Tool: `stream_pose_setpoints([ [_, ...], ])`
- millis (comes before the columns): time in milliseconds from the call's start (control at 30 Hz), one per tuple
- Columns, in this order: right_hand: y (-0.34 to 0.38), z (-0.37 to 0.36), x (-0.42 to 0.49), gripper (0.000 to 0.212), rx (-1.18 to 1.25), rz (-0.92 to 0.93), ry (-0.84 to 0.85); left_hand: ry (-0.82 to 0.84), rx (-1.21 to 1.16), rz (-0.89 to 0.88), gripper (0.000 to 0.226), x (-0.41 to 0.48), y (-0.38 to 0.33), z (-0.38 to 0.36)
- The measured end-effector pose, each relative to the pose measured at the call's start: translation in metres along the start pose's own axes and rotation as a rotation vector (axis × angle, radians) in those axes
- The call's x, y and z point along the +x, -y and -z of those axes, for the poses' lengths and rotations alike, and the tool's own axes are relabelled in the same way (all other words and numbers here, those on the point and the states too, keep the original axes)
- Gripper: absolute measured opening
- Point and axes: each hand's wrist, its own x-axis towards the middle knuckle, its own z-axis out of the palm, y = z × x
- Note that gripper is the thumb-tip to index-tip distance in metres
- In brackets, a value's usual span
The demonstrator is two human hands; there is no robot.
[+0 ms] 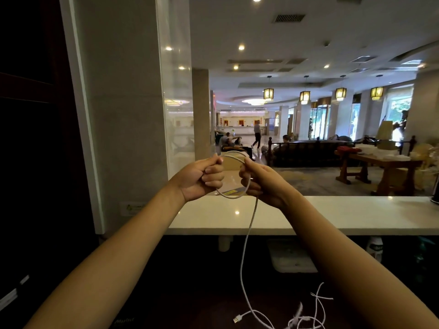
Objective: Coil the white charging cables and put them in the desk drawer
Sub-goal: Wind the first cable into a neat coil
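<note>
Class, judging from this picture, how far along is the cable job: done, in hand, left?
Done: one loop of white cable formed. In hand: left hand and right hand grip that loop, its tail hanging down. Left: loose cables below lie uncoiled; no drawer in view.

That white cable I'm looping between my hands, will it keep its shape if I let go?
Probably not: the white cable hangs limp below the loop, so it looks floppy. The loop would likely spring open, since only the left hand and right hand hold it round.
</note>
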Motion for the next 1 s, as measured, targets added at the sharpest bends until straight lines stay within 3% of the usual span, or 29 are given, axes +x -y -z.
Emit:
stream_pose_setpoints([
  [167,-0.032,0.010,-0.007,0.025,-0.067,-0.011,-0.158,0.089,-0.255,-0.086,0.026,0.003,-0.005,0.003],
  [333,-0.072,0.008,-0.016,0.033,-0.579,-0.123,-0.278,-0.028,-0.270,-0.256,0.027,0.004,-0.013,0.001],
  [400,-0.073,0.000,-0.013,0.034,-0.897,-0.084,-0.279,-0.083,-0.149,-0.304,0.027,0.006,-0.013,0.001],
  [500,-0.060,-0.017,-0.009,0.029,-1.389,0.125,-0.259,-0.252,0.194,-0.381,0.025,0.011,-0.007,0.002],
  [633,-0.030,-0.037,-0.004,0.024,-1.711,0.447,-0.217,-0.427,0.576,-0.385,0.033,0.015,0.002,0.004],
  [767,-0.008,-0.045,0.003,0.020,-1.716,0.659,-0.142,-0.457,0.842,-0.242,0.032,0.014,0.008,0.007],
  [867,0.003,-0.040,0.005,0.027,-1.579,0.627,-0.271,-0.439,1.007,-0.175,0.030,0.011,0.013,0.009],
  [933,0.007,-0.031,0.008,0.039,-1.464,0.587,-0.348,-0.393,0.885,-0.173,0.030,0.009,0.012,0.006],
  [1000,0.009,-0.019,0.012,0.048,-1.268,0.446,-0.384,-0.299,0.591,-0.125,0.032,0.007,0.008,0.002],
])
